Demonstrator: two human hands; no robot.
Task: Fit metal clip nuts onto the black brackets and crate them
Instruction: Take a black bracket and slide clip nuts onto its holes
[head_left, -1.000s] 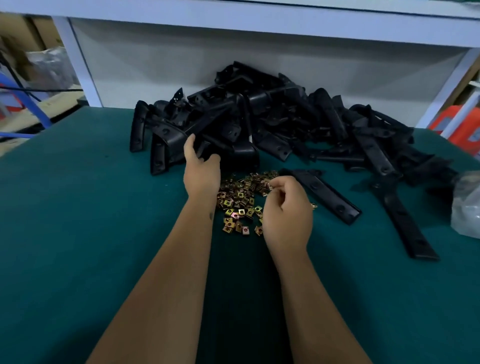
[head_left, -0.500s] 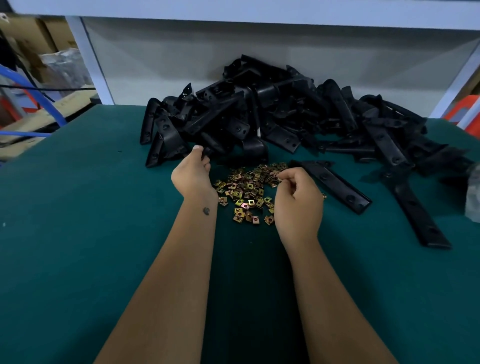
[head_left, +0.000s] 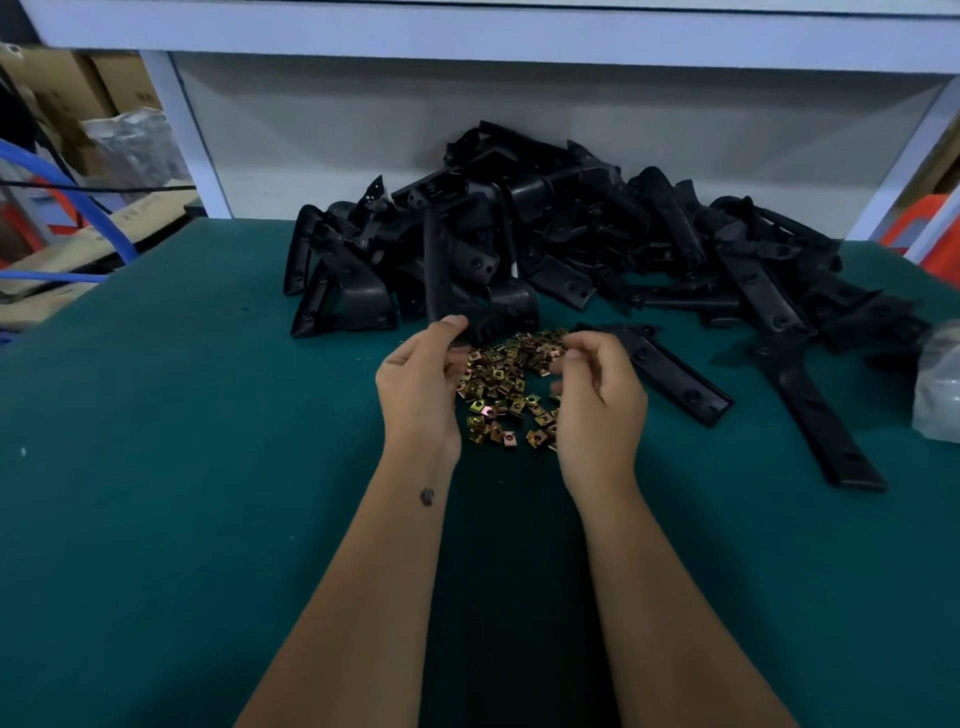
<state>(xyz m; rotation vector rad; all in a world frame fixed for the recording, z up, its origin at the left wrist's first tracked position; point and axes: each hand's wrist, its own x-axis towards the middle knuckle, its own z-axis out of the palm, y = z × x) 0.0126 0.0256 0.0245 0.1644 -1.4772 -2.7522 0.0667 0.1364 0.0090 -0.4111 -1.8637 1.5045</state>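
At frame centre, the left hand (head_left: 420, 375) grips a long black plastic bracket (head_left: 457, 280) standing nearly upright, while the right hand (head_left: 597, 395) curls, contents unclear, over the brass-coloured metal clip nuts (head_left: 506, 392).

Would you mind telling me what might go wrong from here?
1. The clip nuts lie loose between both hands; a sweep of the right hand could scatter them.
2. The left hand grips a bracket at the foot of the bracket pile; tugging may topple others onto the nuts.
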